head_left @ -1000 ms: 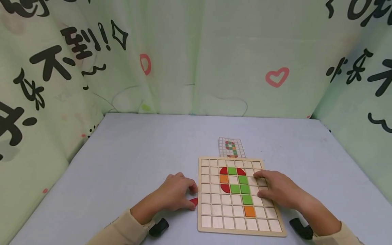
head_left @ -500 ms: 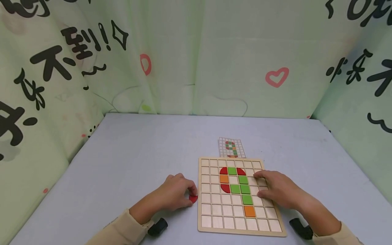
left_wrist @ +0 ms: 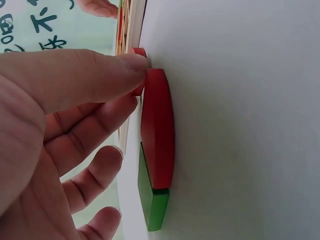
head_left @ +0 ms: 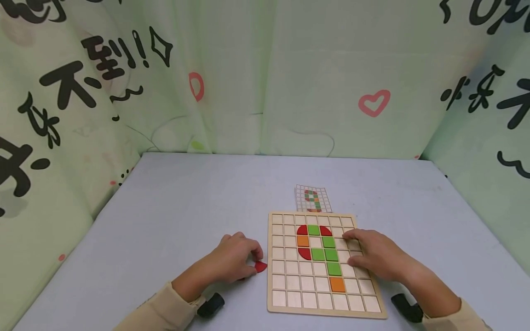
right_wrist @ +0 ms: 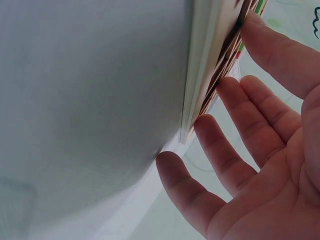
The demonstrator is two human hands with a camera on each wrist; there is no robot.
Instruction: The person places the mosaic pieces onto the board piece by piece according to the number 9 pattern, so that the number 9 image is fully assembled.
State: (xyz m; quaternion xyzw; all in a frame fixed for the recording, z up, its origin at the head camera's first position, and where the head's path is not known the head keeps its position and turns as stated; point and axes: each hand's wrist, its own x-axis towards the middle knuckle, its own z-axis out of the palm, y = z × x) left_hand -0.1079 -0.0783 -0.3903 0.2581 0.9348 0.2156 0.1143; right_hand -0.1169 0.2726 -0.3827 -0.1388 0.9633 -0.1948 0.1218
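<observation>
Beside the board's left edge, my left hand (head_left: 237, 258) pinches a red quarter-circle tile (head_left: 260, 266) between thumb and fingers. The left wrist view shows another red tile (left_wrist: 159, 127) with a curved side and a green tile (left_wrist: 157, 207) on the table by this hand; the head view hides both behind it. The wooden grid board (head_left: 285, 309) carries red quarter-circles, green squares (head_left: 334, 268) and orange squares (head_left: 337, 285) in a shape like a 9. Over the board's right edge lies my right hand (head_left: 378, 255), its fingers relaxed, thumb and fingertips at the grid.
A pattern card (head_left: 319, 197) printed with a coloured grid figure lies behind the board, its lower edge hidden. The white table (head_left: 186, 197) runs back to a pale green curtain (head_left: 310, 82) with dark writing. Dark camera straps (head_left: 407, 308) sit at both wrists.
The red quarter-circle tile has turned in my left fingers and shows more of its face than a second ago. My left hand has shifted slightly left; the right hand stays still.
</observation>
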